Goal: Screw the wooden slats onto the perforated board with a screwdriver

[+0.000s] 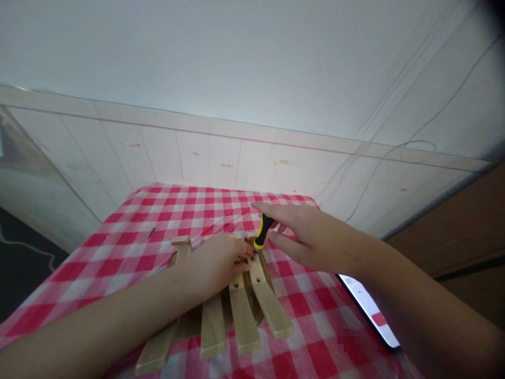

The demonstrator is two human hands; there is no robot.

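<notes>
A wooden slatted rack (240, 310) lies on a table with a red and white checked cloth (130, 247). My left hand (215, 263) rests on top of the rack, fingers curled and pressing at its far end. My right hand (307, 234) holds a small screwdriver with a black and yellow handle (262, 232) between thumb and fingers, the index finger stretched out over it. The screwdriver stands nearly upright with its tip on the rack, right by my left fingertips.
A phone (371, 310) with a lit screen lies on the cloth under my right forearm. A small dark screw (151, 232) lies on the cloth to the far left. A pale tiled wall (197, 152) with thin cables (394, 152) stands behind the table.
</notes>
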